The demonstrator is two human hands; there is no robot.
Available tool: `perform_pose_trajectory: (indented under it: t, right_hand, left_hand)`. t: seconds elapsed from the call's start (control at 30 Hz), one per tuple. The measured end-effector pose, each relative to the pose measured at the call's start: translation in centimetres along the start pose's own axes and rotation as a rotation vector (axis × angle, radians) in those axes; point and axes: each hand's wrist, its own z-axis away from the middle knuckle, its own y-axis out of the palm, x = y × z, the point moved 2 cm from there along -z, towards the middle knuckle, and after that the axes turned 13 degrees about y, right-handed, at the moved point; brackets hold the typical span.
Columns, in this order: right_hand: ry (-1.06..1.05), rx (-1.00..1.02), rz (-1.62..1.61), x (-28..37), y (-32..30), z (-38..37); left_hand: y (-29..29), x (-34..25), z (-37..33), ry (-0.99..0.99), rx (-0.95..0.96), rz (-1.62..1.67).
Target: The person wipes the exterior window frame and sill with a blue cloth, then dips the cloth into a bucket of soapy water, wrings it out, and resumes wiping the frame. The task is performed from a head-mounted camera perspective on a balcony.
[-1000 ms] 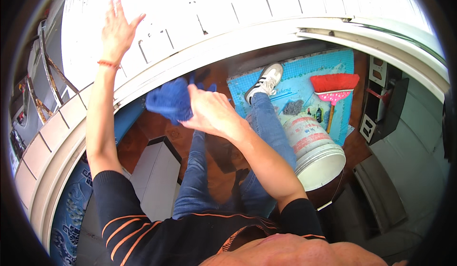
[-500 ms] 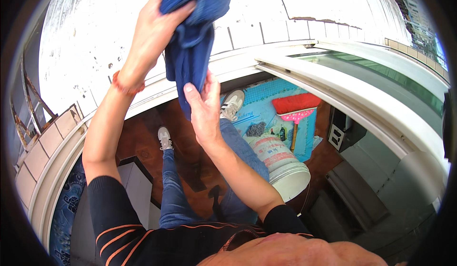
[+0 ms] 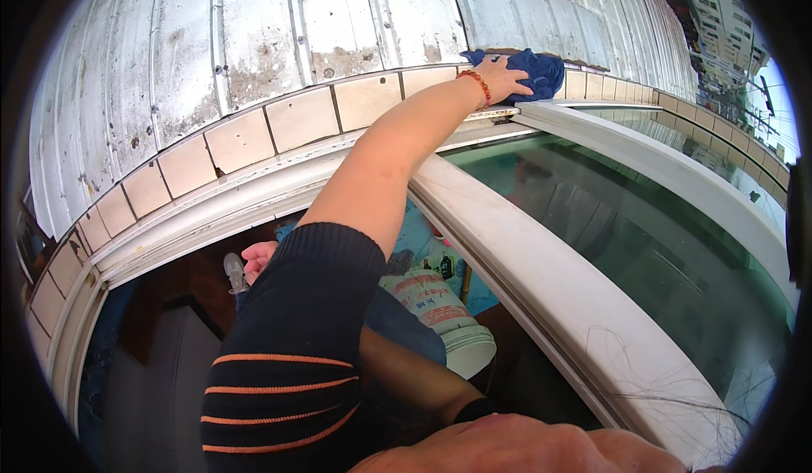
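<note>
My left hand point(image 3: 501, 79), with an orange beaded bracelet at the wrist, is stretched out far ahead and presses down on a crumpled dark blue cloth point(image 3: 541, 75). Its fingers spread over the cloth and grip it against the tiled ledge point(image 3: 304, 122), beside the outer corner of the window frame. Lower left, my right hand point(image 3: 258, 257) shows only in part past my left sleeve. Its fingers are loosely curled and slightly apart, with nothing visible in them. My left arm hides part of the right forearm.
A sliding window point(image 3: 524, 261) with a white frame stands to the right. Beyond the ledge lies a weathered corrugated metal roof point(image 3: 254, 33). Below inside are a white bucket point(image 3: 469, 350), small bottles point(image 3: 447, 265) and a blue mat point(image 3: 486, 295). Buildings point(image 3: 723, 16) rise far right.
The cloth, earlier held up between both hands, is now down on the ledge to the right under my left hand. My right hand has let go and dropped to the lower left.
</note>
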Motion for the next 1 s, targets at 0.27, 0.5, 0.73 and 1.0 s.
perform_pose_trajectory:
  t: [0.27,0.5,0.73,1.0]
  right_hand:
    - [-0.647,-0.322,0.85,1.9,6.5,3.6]
    - [-0.523,-0.447,0.941,1.3,11.7,3.0]
    - [-0.52,-0.439,0.932,0.6,11.9,3.1]
    - [-0.545,-0.413,1.057,1.8,11.3,3.5]
  left_hand:
    - [-4.8,-0.2,9.5,0.053,0.0,-0.032]
    - [-12.7,-2.6,30.6,-0.114,0.147,-0.071]
    - [-23.4,-3.4,41.1,-0.773,0.408,-0.081]
    - [-20.8,-7.8,13.5,-0.139,-0.337,0.536]
